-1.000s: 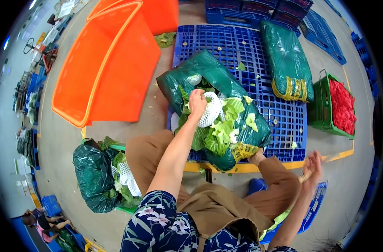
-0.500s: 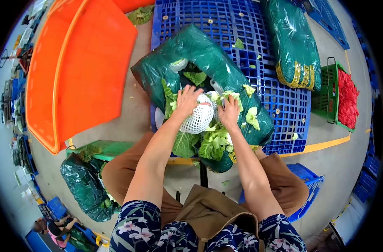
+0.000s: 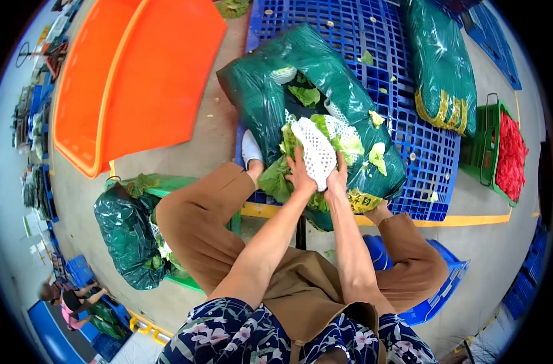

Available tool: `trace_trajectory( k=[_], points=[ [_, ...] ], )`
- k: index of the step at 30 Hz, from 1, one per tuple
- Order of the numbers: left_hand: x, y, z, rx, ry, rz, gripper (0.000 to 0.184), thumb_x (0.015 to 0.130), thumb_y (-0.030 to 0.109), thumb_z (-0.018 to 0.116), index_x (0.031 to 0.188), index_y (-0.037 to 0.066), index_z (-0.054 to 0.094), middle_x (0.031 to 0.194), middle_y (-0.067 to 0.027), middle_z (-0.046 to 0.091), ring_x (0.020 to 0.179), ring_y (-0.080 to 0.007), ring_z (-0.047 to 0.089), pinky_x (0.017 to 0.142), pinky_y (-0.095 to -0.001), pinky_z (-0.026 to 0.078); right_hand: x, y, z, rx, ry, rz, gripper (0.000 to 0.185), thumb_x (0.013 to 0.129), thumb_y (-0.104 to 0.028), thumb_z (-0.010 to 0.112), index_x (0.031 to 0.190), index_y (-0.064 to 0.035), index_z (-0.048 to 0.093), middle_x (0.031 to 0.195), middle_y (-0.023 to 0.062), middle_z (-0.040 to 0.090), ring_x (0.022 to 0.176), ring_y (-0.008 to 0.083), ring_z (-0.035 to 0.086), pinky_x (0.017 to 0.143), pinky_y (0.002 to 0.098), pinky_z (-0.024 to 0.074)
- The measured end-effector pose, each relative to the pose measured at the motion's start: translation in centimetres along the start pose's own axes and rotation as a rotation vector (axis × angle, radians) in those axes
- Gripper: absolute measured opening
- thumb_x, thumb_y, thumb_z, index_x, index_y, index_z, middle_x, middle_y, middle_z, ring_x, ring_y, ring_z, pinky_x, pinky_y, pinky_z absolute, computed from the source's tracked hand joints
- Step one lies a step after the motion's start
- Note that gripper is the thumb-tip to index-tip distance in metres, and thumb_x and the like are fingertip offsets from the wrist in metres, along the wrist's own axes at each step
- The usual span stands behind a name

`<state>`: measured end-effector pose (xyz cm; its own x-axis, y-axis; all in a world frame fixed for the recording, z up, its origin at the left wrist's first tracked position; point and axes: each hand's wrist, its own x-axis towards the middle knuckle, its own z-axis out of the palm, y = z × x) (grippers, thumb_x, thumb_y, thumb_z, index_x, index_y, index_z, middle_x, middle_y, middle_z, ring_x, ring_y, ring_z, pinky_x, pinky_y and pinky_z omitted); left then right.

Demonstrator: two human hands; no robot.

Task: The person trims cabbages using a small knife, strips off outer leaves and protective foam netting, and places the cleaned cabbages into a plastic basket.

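Both hands are around a vegetable in a white foam net (image 3: 317, 151), over the torn opening of a large green plastic bag (image 3: 349, 79). My left hand (image 3: 300, 173) grips its left side, and my right hand (image 3: 337, 177) presses its lower right side. Loose green leaves (image 3: 276, 180) lie at the left of the netted vegetable. Another netted one with pale leaves (image 3: 347, 139) sits just to its right. Inside the opening a green leaf (image 3: 305, 95) and a further netted piece (image 3: 283, 75) show. The bag rests on a blue pallet (image 3: 379, 36).
Large orange bin (image 3: 161, 79) at upper left. A second full green bag (image 3: 440, 67) lies at upper right, beside a green crate (image 3: 479, 145) of red material (image 3: 512, 158). A dark green bag (image 3: 128, 239) stands at left, a blue basket (image 3: 437, 291) at lower right. A person (image 3: 70, 303) is far left.
My right hand came in from the far right to the netted vegetable. My left hand moved from its top to its lower left side, and the vegetable now stands more lengthwise.
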<state>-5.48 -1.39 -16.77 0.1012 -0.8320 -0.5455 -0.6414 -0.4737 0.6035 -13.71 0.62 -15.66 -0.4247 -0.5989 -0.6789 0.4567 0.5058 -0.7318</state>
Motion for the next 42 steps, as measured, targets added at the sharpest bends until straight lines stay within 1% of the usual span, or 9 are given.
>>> trace_trajectory(
  k=[3, 7, 17, 20, 28, 30, 36, 37, 42],
  points=[
    [-0.9, 1.0, -0.9, -0.094, -0.101, 0.011, 0.084, 0.077, 0.057, 0.06, 0.141, 0.014, 0.027, 0.148, -0.0124, 0.026, 0.137, -0.0447, 0.011, 0.091, -0.0716, 0.03, -0.9, -0.9, 0.6, 0.328, -0.092, 0.147, 0.056, 0.092, -0.008, 0.054, 0.143, -0.0078, 0.031, 0.139, 0.0128, 0.041, 0.12, 0.0249, 0.049, 0.094, 0.0349, 0.0483],
    [-2.3, 2.2, -0.3, -0.243, -0.155, 0.257, 0.055, 0.081, 0.044, 0.059, 0.121, 0.006, 0.055, 0.116, -0.0204, 0.057, 0.109, -0.0353, 0.053, 0.09, -0.0395, 0.046, -0.4, 0.1, -2.6, 0.515, -0.233, 0.233, 0.038, 0.096, -0.014, 0.046, 0.133, -0.0054, 0.042, 0.123, 0.0104, 0.058, 0.107, 0.0212, 0.06, 0.09, 0.0347, 0.0518],
    [-9.0, 13.0, -5.0, -0.82, -0.32, 0.464, 0.042, 0.085, 0.032, 0.063, 0.116, 0.003, 0.057, 0.108, -0.0139, 0.064, 0.094, -0.0224, 0.061, 0.081, -0.0328, 0.05, -6.8, -13.0, -5.6, 0.27, -0.275, -0.193, 0.028, 0.096, -0.012, 0.044, 0.121, -0.0032, 0.052, 0.112, 0.0101, 0.062, 0.096, 0.0196, 0.063, 0.081, 0.0339, 0.0544],
    [-12.0, 15.8, -10.1, -0.757, 0.02, 0.665, 0.04, 0.083, 0.036, 0.063, 0.104, 0.002, 0.059, 0.092, -0.0156, 0.067, 0.075, -0.0292, 0.066, 0.064, -0.0381, 0.053, -11.6, -17.6, -3.1, 0.199, -0.391, -0.372, 0.033, 0.095, -0.016, 0.045, 0.123, -0.0003, 0.052, 0.115, 0.0115, 0.061, 0.1, 0.0206, 0.062, 0.084, 0.0345, 0.0527],
    [-24.3, 12.3, -29.9, -0.81, 0.547, 0.875, 0.041, 0.079, 0.024, 0.064, 0.111, 0.0, 0.054, 0.103, -0.021, 0.059, 0.094, -0.0369, 0.057, 0.085, -0.0411, 0.046, -30.1, -19.3, 7.4, 0.291, -0.797, -0.314, 0.038, 0.097, -0.022, 0.04, 0.128, -0.0003, 0.046, 0.122, 0.0142, 0.057, 0.105, 0.0241, 0.059, 0.087, 0.0368, 0.0515],
    [-25.0, 7.7, -34.1, -0.529, 0.998, 0.975, 0.035, 0.08, 0.021, 0.065, 0.107, 0.0, 0.056, 0.103, -0.0188, 0.061, 0.092, -0.0301, 0.06, 0.081, -0.0362, 0.049, -30.1, -15.8, 11.1, 0.337, -1.324, -0.203, 0.037, 0.096, -0.021, 0.043, 0.126, -0.0004, 0.048, 0.118, 0.0142, 0.059, 0.102, 0.023, 0.061, 0.086, 0.0358, 0.0525],
    [-32.6, -12.3, -42.5, -0.498, 0.959, 0.386, 0.036, 0.081, 0.022, 0.062, 0.109, 0.001, 0.056, 0.107, -0.0169, 0.057, 0.102, -0.0281, 0.053, 0.092, -0.038, 0.042, -42.1, 1.2, 23.8, 0.052, -1.434, 0.268, 0.041, 0.096, -0.022, 0.047, 0.132, -0.002, 0.042, 0.122, 0.0129, 0.057, 0.108, 0.0197, 0.058, 0.094, 0.0378, 0.0477],
    [-29.6, -19.4, -40.3, -0.134, 1.279, 0.325, 0.04, 0.079, 0.02, 0.069, 0.112, 0.001, 0.056, 0.107, -0.0142, 0.06, 0.1, -0.0255, 0.058, 0.087, -0.0389, 0.048, -43.6, 3.9, 24.6, -0.065, -1.336, 0.275, 0.044, 0.095, -0.018, 0.048, 0.135, -0.002, 0.04, 0.123, 0.0132, 0.056, 0.107, 0.0188, 0.057, 0.092, 0.0359, 0.0479],
    [-23.0, -37.0, -31.0, -0.434, 0.824, -0.618, 0.079, 0.081, 0.049, 0.06, 0.144, 0.013, 0.029, 0.148, -0.0162, 0.028, 0.135, -0.0384, 0.022, 0.103, -0.0572, 0.025, -38.7, 12.8, 23.2, -0.769, -1.054, 0.171, 0.054, 0.093, -0.017, 0.055, 0.143, -0.0111, 0.037, 0.135, 0.0151, 0.047, 0.119, 0.0274, 0.047, 0.095, 0.0365, 0.0401]
  ],
)
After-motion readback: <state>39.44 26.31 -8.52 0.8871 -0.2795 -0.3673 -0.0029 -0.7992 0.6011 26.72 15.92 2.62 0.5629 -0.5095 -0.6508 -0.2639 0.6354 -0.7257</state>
